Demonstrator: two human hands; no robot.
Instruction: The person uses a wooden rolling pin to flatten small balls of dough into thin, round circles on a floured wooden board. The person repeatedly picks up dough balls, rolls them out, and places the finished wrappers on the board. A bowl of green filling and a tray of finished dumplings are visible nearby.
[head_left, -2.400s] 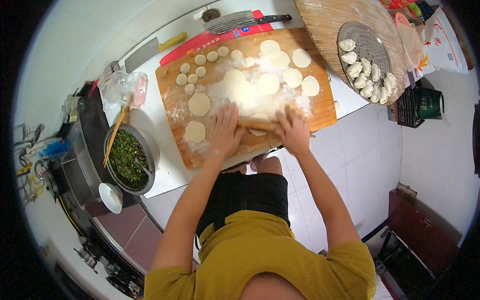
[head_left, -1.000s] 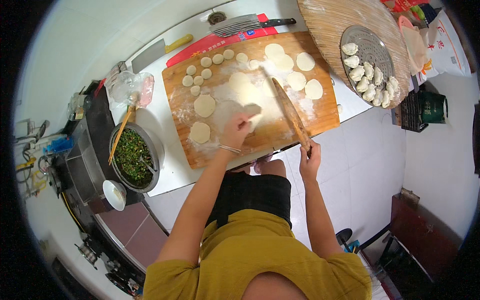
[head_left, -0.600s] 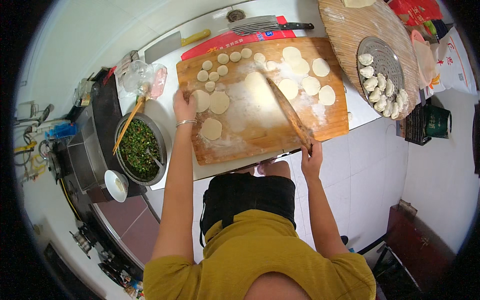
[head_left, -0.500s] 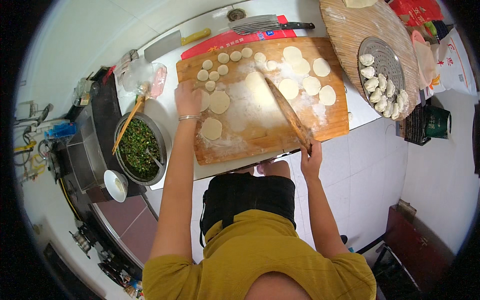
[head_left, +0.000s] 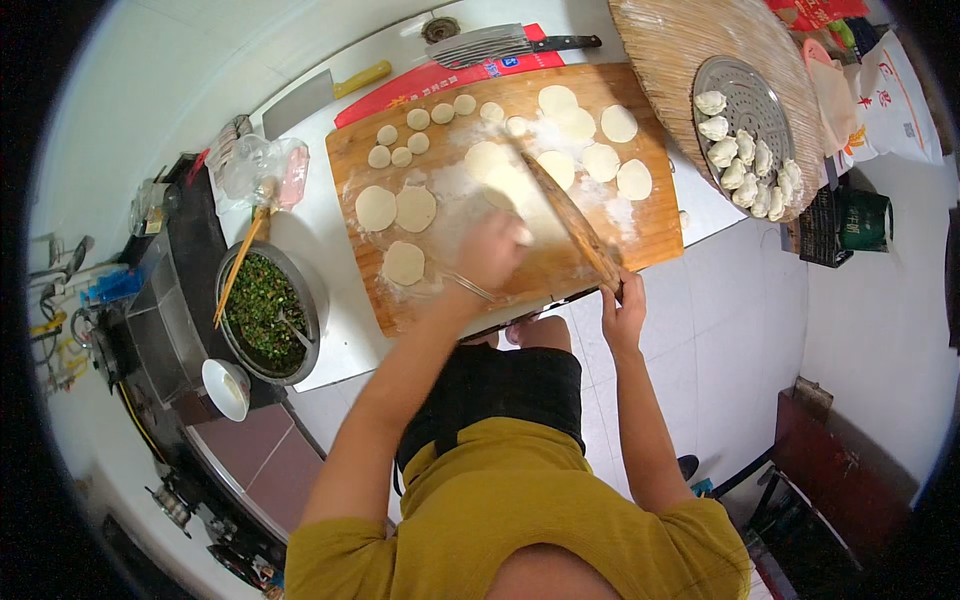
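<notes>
My right hand point(head_left: 624, 303) is wrapped round the near end of a wooden rolling pin point(head_left: 562, 208), which slants across the floured cutting board point(head_left: 465, 305). Blurred by motion, my left hand point(head_left: 491, 250) is over the middle of the board, left of the pin. A small dough piece point(head_left: 523, 237) shows pale at its fingertips. Just beyond the hand, overlapping dough wrappers point(head_left: 487, 160) touch the pin's left side. Three rolled wrappers point(head_left: 404, 263) lie at the board's left, and several more point(head_left: 601, 162) at its right. Small dough discs point(head_left: 418, 143) sit along the far left.
A bowl of chopped green filling point(head_left: 262, 310) with chopsticks point(head_left: 240, 268) stands left, beside a small white bowl point(head_left: 227, 390). A cleaver point(head_left: 298, 106) and a black-handled knife point(head_left: 490, 45) lie behind the board. Filled dumplings point(head_left: 745, 147) rest on a perforated metal plate point(head_left: 750, 92) at right.
My left hand has moved from the board's left side toward the middle, and one small dough disc is gone from the left group. The right hand stays on the rolling pin.
</notes>
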